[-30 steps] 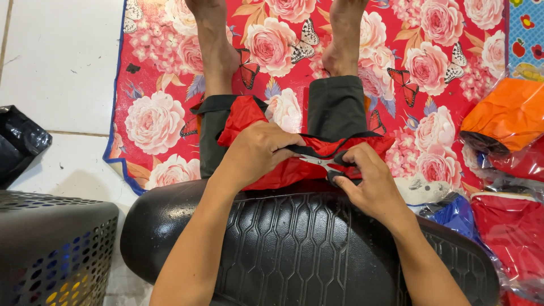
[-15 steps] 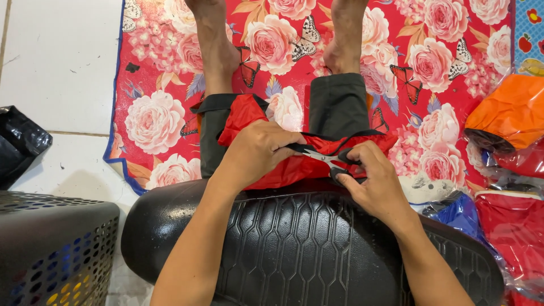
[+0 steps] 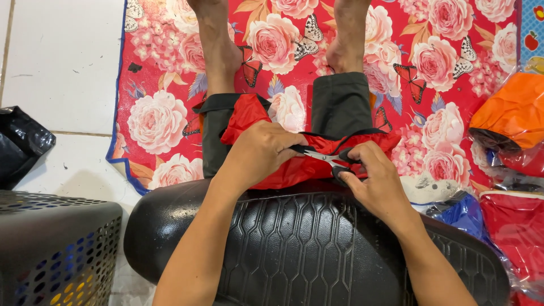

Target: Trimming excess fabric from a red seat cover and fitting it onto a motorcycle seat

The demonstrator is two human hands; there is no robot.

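**Snipping at red cloth over a black seat**

Stretching across the bottom of the view, a black seat point(image 3: 317, 249) with a hexagon pattern is lying under both forearms, and a dark perforated basket point(image 3: 54, 249) is standing just beside it at the lower left. Past the seat's far edge, the left hand point(image 3: 260, 150) is closing down over a bunched red cloth point(image 3: 294, 170), its fingers curled and pinching the fabric along a black-trimmed edge. The right hand point(image 3: 371, 175) is gripping a pair of small scissors point(image 3: 328, 157) (black handles, silvery blades), fingers wrapped round the handles, with the blades pointing left toward the other hand's fingertips and lying against the cloth; whether the blades are parted is too small to tell. The cloth is resting across the person's lap, draped over dark trouser legs point(image 3: 340, 105). Farther out, bare feet are resting on a red floor mat point(image 3: 453, 56) printed with roses and butterflies. To the right, plastic-wrapped bundles are piling up, an orange one point(image 3: 510, 110) topmost. A black bag point(image 3: 22, 144) is sitting on the white tiles at the left.
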